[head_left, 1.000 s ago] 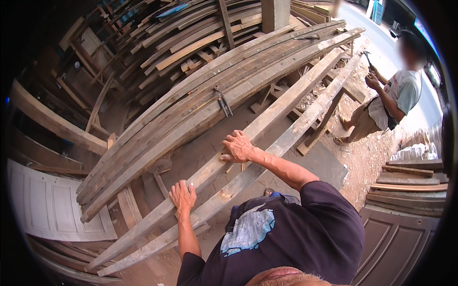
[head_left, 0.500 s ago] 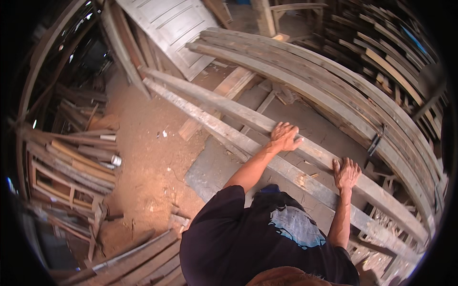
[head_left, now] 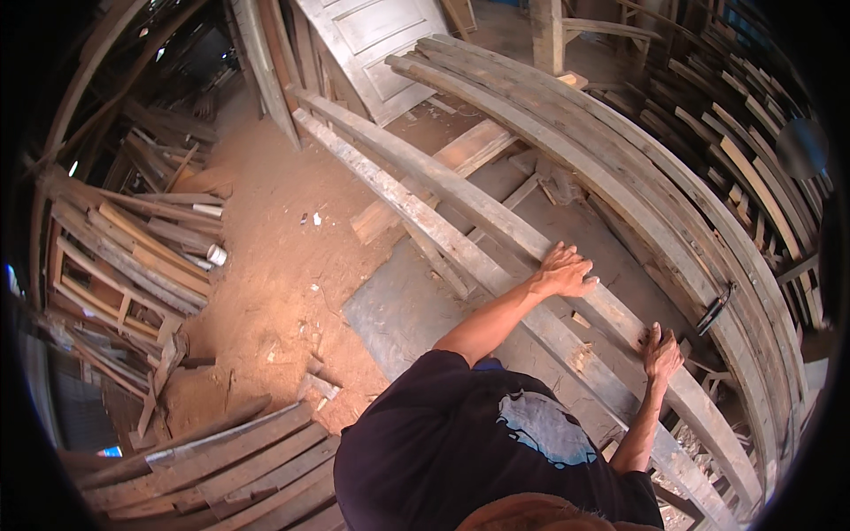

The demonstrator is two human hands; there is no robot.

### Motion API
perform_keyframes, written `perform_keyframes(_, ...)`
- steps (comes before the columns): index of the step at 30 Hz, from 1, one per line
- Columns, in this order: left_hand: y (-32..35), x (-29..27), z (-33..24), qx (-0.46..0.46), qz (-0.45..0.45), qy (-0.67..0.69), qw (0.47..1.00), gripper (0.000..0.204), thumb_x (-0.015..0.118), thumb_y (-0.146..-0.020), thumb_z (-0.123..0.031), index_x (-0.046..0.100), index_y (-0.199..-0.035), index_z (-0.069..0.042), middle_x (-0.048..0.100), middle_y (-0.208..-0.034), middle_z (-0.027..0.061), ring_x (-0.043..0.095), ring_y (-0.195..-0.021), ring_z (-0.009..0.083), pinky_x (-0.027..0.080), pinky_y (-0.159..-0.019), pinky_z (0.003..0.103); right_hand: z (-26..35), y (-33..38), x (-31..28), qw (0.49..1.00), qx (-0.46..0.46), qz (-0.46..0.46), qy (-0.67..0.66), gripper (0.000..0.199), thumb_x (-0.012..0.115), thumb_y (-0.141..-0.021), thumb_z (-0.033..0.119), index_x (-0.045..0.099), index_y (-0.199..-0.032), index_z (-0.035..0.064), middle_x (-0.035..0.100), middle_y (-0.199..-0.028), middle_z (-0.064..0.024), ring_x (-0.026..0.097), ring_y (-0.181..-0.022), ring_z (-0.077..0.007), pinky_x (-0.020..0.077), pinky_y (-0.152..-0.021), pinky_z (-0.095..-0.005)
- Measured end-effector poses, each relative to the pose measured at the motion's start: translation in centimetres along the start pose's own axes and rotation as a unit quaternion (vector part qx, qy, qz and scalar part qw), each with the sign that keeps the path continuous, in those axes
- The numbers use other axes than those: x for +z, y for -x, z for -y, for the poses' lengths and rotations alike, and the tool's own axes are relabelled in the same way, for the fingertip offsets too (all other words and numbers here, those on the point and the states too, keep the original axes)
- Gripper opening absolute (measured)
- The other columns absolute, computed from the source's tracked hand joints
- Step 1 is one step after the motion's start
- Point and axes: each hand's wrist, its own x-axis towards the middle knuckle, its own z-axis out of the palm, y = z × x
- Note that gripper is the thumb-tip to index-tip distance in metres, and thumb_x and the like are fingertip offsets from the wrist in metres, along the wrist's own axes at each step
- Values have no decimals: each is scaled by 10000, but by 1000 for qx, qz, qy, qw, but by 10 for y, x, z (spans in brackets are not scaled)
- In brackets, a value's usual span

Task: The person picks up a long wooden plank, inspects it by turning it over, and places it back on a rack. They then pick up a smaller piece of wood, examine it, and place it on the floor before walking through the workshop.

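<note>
Two long, weathered wooden beams run side by side from the upper left to the lower right in front of me. My left hand [head_left: 565,270] lies over the farther wooden beam [head_left: 478,205], its fingers bent down past the far edge. Further right along that same beam is my right hand [head_left: 662,354], thumb raised on top and fingers curled over the side. The nearer wooden beam [head_left: 443,237], pale and scuffed, passes beneath my left forearm. A rough, splintered patch shows on it between my arms.
Beyond the beams lies a stack of long planks [head_left: 567,133] with a black clamp-like tool [head_left: 715,308] on it. A white panelled door [head_left: 376,53] leans at the back. Timber piles [head_left: 133,257] stand left; more boards [head_left: 221,469] lie lower left. Sawdust [head_left: 266,292] covers the floor.
The whole view has shifted and turned slightly. Both hands stay on the farther beam; the right hand's fingers, spread before, now look more curled over its side.
</note>
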Motion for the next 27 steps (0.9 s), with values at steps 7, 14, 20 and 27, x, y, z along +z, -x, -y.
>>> perform_keyframes(7, 12, 9, 22, 113, 26, -10, 993, 879, 645, -761, -666, 473, -1370, -56, 524, -1337, 251, 429, -1306, 435, 273, -1122, 615, 27, 0, 5, 995, 57, -41, 66, 588, 438, -973, 561, 654, -1186, 57, 703, -1025, -226, 646, -1038, -377, 389, -986, -491)
perform_keyframes(14, 8, 8, 21, 150, 38, -2, 988, 913, 721, -729, -578, 460, -1376, 11, 500, -1344, 304, 382, -1356, 459, 268, -1124, 619, 12, -5, 19, 992, 58, -96, 58, 533, 485, -963, 507, 667, -1160, 47, 709, -1025, -205, 646, -1043, -372, 421, -952, -468)
perform_keyframes(20, 9, 9, 25, 155, 39, 14, 987, 935, 735, -714, -559, 455, -1383, 32, 493, -1353, 313, 398, -1345, 459, 260, -1130, 617, 38, 1, 3, 996, 50, -72, 28, 458, 485, -970, 485, 700, -1033, 86, 712, -1000, -173, 659, -973, -374, 475, -852, -463)
perform_keyframes(27, 8, 10, 23, 165, 21, 11, 986, 906, 741, -714, -565, 475, -1353, 19, 514, -1316, 301, 407, -1332, 459, 267, -1122, 617, 29, 1, 13, 990, 32, -136, 33, 391, 508, -952, 444, 689, -923, 98, 705, -883, -169, 659, -902, -383, 463, -790, -476)
